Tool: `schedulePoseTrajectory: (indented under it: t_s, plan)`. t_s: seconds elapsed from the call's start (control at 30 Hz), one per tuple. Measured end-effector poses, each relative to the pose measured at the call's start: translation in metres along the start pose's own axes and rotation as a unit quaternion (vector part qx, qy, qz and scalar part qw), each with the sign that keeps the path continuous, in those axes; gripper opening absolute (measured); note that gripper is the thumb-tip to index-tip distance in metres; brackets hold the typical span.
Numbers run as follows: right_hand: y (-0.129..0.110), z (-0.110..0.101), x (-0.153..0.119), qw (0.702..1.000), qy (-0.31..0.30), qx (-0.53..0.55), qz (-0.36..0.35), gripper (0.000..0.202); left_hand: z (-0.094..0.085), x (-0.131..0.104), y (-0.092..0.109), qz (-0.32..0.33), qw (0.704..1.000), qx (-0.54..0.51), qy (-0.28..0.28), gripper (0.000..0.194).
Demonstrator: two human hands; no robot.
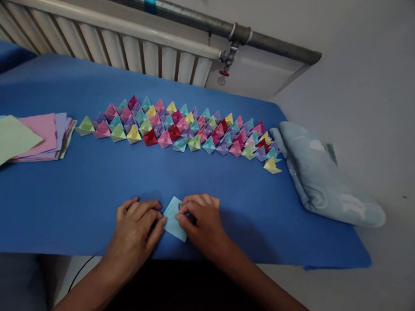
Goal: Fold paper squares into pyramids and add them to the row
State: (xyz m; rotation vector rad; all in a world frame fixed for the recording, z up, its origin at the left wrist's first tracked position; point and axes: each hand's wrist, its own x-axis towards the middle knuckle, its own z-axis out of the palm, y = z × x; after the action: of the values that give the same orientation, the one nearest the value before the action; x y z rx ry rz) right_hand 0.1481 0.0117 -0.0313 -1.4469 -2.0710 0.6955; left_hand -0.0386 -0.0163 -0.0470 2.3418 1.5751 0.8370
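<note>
A small light-blue sheet of folded paper (174, 219) lies on the blue table between my hands, one corner pointing away from me. My left hand (136, 224) is at its left side, with the thumb and index fingertips pinched at the paper's left corner. From the right, my right hand (203, 221) reaches over it, thumb and bent fingers closed on its right edge. The fingers hide that edge. Beyond my hands stand several rows of small folded paper boats (164, 139) in pink, purple, green, yellow, red and blue.
A stack of coloured paper sheets (42, 133) lies at the left, a green one on top. On the right, a folded grey-green blanket (327, 174) rests along the table edge (359, 254). Behind the table are a white radiator (131, 52) and a metal pipe (198, 20).
</note>
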Motion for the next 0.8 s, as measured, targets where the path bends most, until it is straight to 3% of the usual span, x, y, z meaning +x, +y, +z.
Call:
schedulePoseTrajectory:
  t_s: [0.4,0.8]
  plan:
    - [0.0002,0.0064,0.0010,1.000,0.020,-0.014,0.017,0.015,0.0019,0.0012,0.0012,-0.018,1.000,0.014,0.006,0.018]
    - [-0.0011,0.0034,0.0034,0.999,-0.014,-0.029,0.040,0.017,0.0011,0.0004,-0.0016,-0.030,0.999,0.019,-0.009,0.017]
